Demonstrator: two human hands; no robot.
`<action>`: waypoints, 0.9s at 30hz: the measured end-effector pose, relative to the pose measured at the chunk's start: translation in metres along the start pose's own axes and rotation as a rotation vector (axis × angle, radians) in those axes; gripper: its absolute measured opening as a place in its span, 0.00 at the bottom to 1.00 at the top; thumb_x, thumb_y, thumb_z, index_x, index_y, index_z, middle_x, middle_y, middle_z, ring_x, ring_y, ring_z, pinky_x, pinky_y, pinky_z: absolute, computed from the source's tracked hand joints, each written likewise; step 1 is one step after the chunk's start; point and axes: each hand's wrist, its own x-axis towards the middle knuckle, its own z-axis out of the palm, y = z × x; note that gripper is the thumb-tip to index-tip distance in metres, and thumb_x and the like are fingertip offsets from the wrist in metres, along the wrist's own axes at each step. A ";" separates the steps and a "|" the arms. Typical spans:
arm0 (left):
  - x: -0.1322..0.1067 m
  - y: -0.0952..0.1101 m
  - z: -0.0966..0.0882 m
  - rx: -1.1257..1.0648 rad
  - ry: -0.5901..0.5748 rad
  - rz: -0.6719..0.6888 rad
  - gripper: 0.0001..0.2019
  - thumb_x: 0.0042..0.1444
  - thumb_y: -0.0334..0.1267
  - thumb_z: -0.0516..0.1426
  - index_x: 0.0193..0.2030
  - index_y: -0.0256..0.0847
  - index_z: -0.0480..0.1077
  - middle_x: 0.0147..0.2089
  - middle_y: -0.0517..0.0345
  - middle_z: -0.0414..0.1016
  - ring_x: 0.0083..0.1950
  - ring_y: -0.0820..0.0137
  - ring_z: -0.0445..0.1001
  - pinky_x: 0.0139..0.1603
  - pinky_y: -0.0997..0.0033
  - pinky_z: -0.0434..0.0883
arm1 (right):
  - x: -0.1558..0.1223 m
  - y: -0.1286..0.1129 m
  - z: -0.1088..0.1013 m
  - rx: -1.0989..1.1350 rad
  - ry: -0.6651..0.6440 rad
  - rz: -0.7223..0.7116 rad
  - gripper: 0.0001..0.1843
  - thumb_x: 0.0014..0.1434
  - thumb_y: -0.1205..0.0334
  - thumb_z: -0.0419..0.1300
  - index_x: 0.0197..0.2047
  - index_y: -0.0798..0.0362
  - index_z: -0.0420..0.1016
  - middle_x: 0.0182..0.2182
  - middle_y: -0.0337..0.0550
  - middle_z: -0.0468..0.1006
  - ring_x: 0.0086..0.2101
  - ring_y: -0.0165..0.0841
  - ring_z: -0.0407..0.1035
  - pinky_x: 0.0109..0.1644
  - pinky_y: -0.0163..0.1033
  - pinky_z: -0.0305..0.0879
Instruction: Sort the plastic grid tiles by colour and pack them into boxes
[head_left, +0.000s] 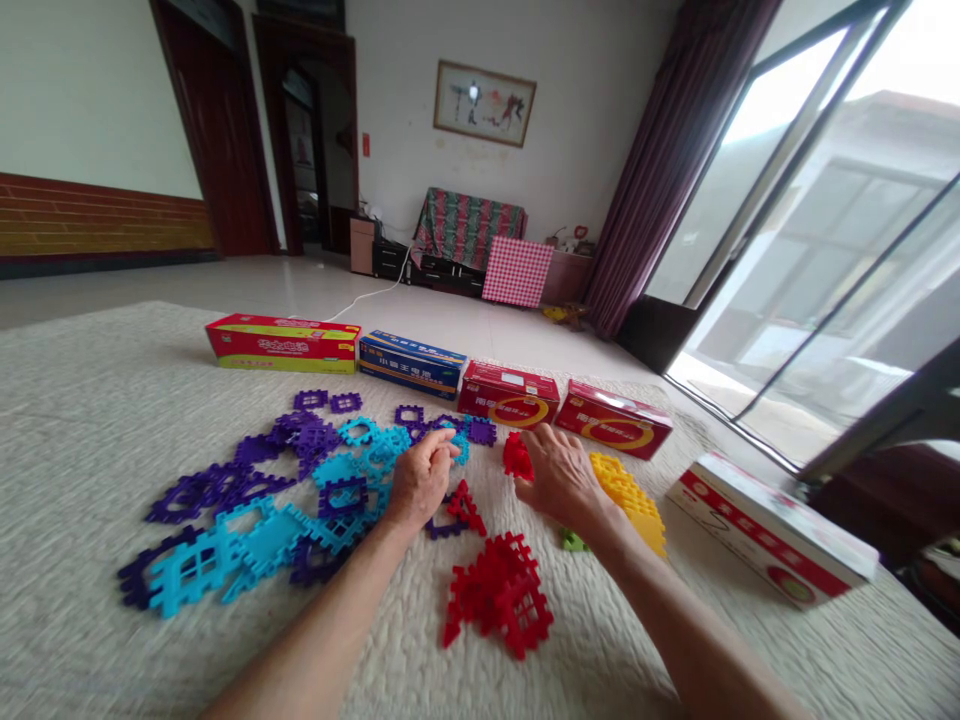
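Head view: the left hand [424, 480] has its fingers partly curled beside a light-blue piece [463, 447]; whether it grips anything cannot be told. The right hand [559, 470] reaches palm-down with fingers bent, right beside a red piece [516, 456]; its hold is hidden too. A red pile [501, 595] lies between the forearms, yellow pieces [630, 500] beyond the right wrist. Four boxes [412, 364] stand in a row behind, a white-and-red box [772, 528] at right; their contents are hidden.

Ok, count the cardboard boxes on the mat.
5. Left to right along the back: red-and-lime box, blue box, first red box, second red box; then the white-and-red box, nearer, far right.
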 end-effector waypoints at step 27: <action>0.000 -0.001 -0.001 0.095 -0.019 0.051 0.16 0.56 0.34 0.48 0.47 0.36 0.72 0.36 0.52 0.80 0.37 0.68 0.79 0.41 0.69 0.74 | 0.002 -0.003 -0.001 -0.050 -0.035 0.027 0.14 0.55 0.57 0.59 0.43 0.54 0.69 0.43 0.49 0.71 0.43 0.41 0.66 0.45 0.42 0.54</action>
